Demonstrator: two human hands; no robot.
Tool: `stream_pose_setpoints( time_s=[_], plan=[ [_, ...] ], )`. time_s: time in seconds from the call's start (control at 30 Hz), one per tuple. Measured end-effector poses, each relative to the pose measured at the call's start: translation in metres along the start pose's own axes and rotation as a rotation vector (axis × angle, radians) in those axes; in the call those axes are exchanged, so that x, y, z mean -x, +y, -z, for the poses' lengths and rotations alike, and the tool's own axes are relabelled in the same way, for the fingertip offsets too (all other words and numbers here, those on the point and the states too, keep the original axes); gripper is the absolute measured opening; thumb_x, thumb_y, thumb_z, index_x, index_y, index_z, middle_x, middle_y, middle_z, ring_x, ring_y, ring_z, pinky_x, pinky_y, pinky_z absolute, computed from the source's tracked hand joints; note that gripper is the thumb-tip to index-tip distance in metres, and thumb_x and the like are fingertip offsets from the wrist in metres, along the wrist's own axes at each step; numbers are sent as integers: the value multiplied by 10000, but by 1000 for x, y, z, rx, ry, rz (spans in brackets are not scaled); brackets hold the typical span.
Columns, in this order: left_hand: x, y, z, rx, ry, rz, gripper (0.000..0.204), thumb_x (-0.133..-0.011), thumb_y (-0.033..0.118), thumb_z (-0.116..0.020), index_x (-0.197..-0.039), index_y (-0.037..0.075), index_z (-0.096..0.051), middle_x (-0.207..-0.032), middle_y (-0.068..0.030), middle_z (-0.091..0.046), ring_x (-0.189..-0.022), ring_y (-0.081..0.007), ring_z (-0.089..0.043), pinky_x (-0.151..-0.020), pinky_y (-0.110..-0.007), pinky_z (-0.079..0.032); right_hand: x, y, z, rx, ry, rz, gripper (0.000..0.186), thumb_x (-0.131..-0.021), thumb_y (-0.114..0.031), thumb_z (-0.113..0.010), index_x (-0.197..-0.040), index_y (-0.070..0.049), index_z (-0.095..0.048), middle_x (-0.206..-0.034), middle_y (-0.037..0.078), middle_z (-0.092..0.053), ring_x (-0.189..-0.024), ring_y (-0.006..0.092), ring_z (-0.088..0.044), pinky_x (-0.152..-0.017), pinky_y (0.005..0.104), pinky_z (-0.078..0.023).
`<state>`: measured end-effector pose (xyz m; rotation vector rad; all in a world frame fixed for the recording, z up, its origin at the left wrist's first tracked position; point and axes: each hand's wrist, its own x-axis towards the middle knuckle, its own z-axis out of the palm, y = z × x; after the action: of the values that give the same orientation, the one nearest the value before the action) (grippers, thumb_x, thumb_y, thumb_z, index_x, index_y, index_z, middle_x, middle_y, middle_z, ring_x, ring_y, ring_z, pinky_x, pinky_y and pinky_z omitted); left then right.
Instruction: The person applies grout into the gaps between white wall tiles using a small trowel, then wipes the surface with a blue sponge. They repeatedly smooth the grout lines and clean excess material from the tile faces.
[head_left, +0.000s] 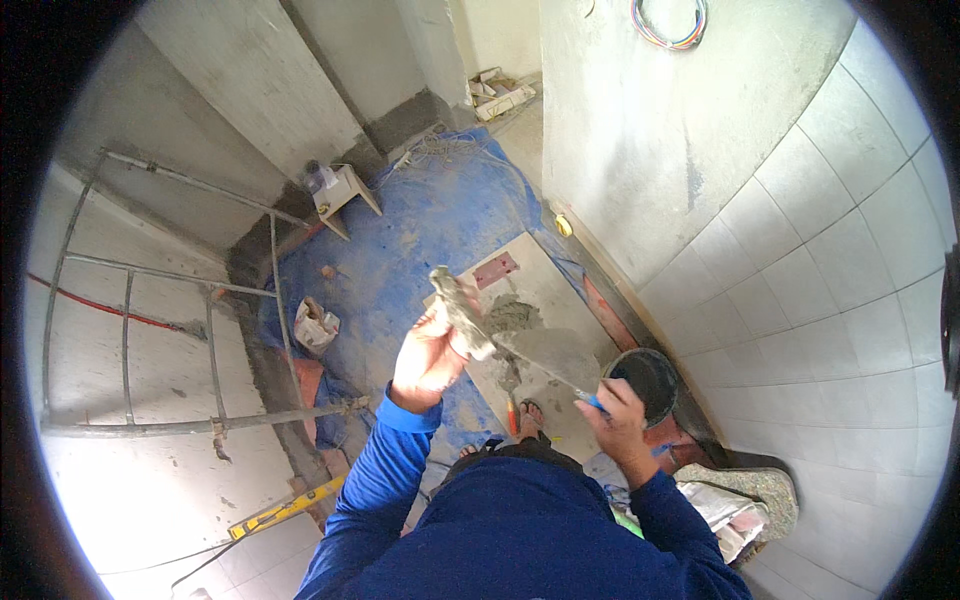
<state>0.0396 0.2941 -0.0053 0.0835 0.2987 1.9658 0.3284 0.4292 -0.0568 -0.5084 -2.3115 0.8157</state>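
My left hand (428,357) is closed around a narrow, pale grey piece (460,312) smeared with wet mortar; I cannot tell its kind. In my right hand (618,420) is a trowel (548,356), gripped by its blue handle, its blade pointing left. The blade's tip lies close to the lower end of the grey piece; whether they touch cannot be told. Below both hands, a heap of grey mortar (513,315) sits on a pale board (540,270). Beside my right hand stands a black bucket (655,375).
A metal scaffold frame (130,428) leans at the left, above a yellow spirit level (285,507). Blue sheeting (400,225) covers the floor, with a small stool (345,197) and an open bag (316,326) on it. White tiles (800,320) line the right wall. Sacks (725,510) lie at lower right.
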Motion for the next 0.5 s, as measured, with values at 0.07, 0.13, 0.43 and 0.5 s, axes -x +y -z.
stream_pose_setpoints(
  time_s=[0.07, 0.13, 0.43, 0.5],
  plan=[
    [-5, 11, -4, -63, 20, -62, 527, -906, -20, -706, -1395, 4, -509, -1208, -87, -557, -1144, -240, -585, -981, -360, -565, -9, -1, 21, -73, -56, -43, 355, -841, -173, -809, -1137, 1, -715, -928, 162, -673, -793, 311, -669, -698, 377, -526],
    [-10, 16, -3, -188, -64, 45, 523, -910, 10, -721, -1387, -3, -510, -1214, -89, -558, -1134, -236, -585, -985, -350, -554, -20, -6, 52, -260, -204, -148, 386, -880, -207, -780, -1199, -2, -709, -888, 149, -669, -782, 273, -675, -699, 363, -523],
    [-42, -23, 6, -274, -251, 359, 430, -956, 146, -718, -1339, -15, -606, -1187, -119, -656, -1071, -247, -650, -934, -381, -545, -69, 11, 77, -951, -839, -500, 352, -1041, -305, -615, -868, -2, -662, -708, 37, -623, -616, 115, -580, -578, 292, -471],
    [-42, -24, 3, -338, -247, 381, 422, -959, 176, -722, -1322, -12, -619, -1190, -106, -666, -1028, -233, -658, -912, -379, -550, -68, 17, 80, -930, -861, -458, 359, -1046, -307, -607, -871, 1, -669, -710, 40, -625, -612, 118, -580, -570, 294, -467]
  ],
)
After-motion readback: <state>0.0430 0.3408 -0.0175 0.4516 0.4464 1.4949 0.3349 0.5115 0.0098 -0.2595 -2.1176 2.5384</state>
